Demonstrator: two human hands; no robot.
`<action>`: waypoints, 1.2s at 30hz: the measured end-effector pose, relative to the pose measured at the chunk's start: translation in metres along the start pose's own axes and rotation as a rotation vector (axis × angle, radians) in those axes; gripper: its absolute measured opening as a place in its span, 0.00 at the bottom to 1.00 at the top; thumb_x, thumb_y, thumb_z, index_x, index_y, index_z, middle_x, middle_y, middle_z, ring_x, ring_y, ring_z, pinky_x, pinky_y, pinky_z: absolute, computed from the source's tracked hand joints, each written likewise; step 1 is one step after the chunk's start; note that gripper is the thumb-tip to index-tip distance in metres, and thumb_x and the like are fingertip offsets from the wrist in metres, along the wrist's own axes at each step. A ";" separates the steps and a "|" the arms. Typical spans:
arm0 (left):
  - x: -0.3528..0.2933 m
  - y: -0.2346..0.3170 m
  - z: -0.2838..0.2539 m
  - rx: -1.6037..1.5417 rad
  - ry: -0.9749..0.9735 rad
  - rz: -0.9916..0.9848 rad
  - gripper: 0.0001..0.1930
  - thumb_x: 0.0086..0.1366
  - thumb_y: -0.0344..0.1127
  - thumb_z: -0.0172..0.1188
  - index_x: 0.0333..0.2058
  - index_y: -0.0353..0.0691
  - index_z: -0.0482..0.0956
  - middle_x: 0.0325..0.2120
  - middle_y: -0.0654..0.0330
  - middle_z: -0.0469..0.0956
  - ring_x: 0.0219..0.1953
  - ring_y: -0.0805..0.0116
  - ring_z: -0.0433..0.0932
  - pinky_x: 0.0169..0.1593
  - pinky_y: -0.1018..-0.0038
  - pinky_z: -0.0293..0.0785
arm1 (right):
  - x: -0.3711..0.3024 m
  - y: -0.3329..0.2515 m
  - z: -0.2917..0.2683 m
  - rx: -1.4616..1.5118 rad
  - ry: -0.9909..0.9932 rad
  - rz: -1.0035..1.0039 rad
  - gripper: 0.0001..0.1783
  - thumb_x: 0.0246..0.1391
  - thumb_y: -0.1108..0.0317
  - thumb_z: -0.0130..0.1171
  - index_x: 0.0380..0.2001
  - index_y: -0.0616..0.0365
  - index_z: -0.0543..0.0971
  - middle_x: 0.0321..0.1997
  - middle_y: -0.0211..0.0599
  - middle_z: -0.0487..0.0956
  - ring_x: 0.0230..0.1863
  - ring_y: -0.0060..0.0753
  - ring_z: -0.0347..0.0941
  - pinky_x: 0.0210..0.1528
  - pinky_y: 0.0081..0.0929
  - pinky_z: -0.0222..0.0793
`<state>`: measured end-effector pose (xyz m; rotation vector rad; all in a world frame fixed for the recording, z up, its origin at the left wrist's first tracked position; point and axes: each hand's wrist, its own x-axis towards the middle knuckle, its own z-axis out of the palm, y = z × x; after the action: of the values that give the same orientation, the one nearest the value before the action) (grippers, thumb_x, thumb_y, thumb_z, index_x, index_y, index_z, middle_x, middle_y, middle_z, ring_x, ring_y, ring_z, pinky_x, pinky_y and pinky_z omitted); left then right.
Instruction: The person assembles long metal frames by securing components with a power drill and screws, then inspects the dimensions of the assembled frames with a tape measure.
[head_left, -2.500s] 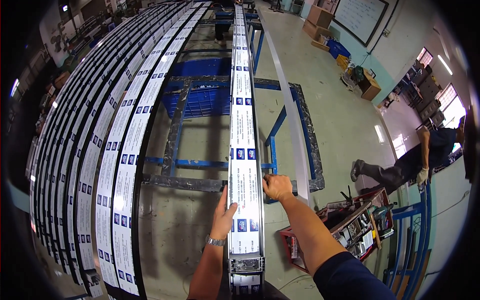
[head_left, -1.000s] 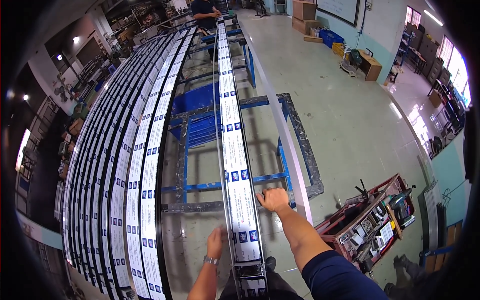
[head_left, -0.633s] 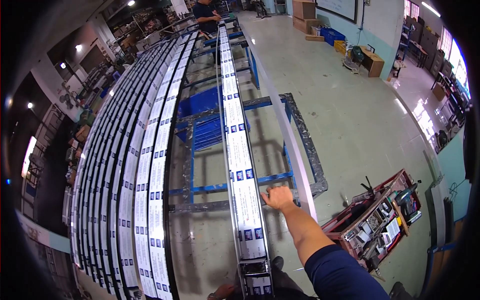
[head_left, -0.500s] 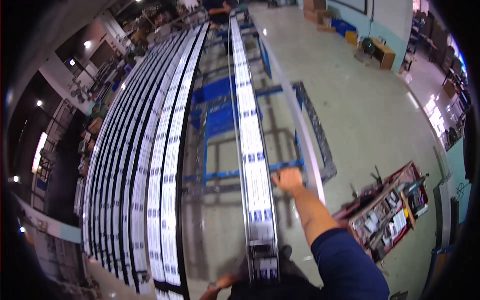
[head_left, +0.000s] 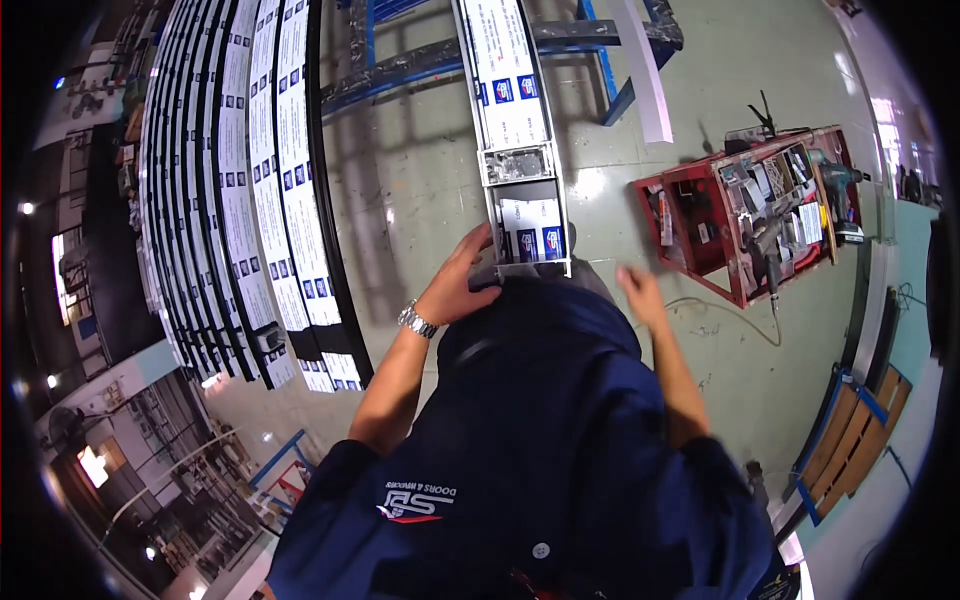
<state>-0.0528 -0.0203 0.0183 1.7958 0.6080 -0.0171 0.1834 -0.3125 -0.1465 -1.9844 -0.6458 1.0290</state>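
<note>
A long metal channel profile [head_left: 545, 130], faced with white and blue protective film, runs from the far edge to just in front of my body. Its near end has an open, squared cutout with a small metal fitting [head_left: 517, 166] across it. My left hand [head_left: 462, 285], with a metal watch at the wrist, is beside the left edge of that end. Its thumb and fingers are apart; whether the fingertips touch the profile is unclear. To the right of the end, my right hand [head_left: 641, 294] is raised and slightly blurred, fingers loosely apart, with nothing visible in it.
Several film-covered profiles [head_left: 235, 150] lie side by side on the left. A blue and black frame stand [head_left: 400, 75] supports the profile. At right sits a red tool box [head_left: 700, 265] with a drill [head_left: 768, 250] and a hose [head_left: 770, 342]. A pale strip [head_left: 645, 80] extends beyond it.
The view has tilted down toward my body and the profile's near end. My right hand has moved from beside the profile back near my waist; my left hand has come up to the profile's end.
</note>
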 end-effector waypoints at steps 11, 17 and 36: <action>0.009 -0.012 0.027 0.236 0.219 0.185 0.43 0.54 0.35 0.69 0.65 0.29 0.57 0.56 0.42 0.71 0.57 0.52 0.73 0.58 0.65 0.70 | -0.277 0.095 0.103 0.484 0.460 0.896 0.35 0.58 0.42 0.58 0.50 0.68 0.75 0.42 0.50 0.81 0.40 0.38 0.77 0.37 0.30 0.72; 0.015 -0.031 0.034 -0.072 0.214 0.152 0.45 0.55 0.38 0.68 0.66 0.31 0.54 0.53 0.41 0.73 0.53 0.50 0.77 0.51 0.60 0.76 | -0.311 0.103 0.128 0.493 0.415 0.947 0.32 0.59 0.47 0.59 0.50 0.69 0.74 0.44 0.51 0.80 0.39 0.40 0.78 0.39 0.31 0.73; -0.009 -0.030 0.032 -0.700 0.097 -0.107 0.36 0.58 0.20 0.62 0.64 0.24 0.56 0.62 0.43 0.64 0.61 0.59 0.69 0.61 0.70 0.67 | -0.024 -0.162 0.062 0.426 0.206 -0.086 0.25 0.68 0.56 0.46 0.60 0.60 0.71 0.60 0.39 0.74 0.58 0.30 0.70 0.58 0.29 0.65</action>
<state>-0.0635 -0.0468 -0.0157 1.0901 0.6755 0.1898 0.1063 -0.2145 -0.0243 -1.6443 -0.3594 0.8171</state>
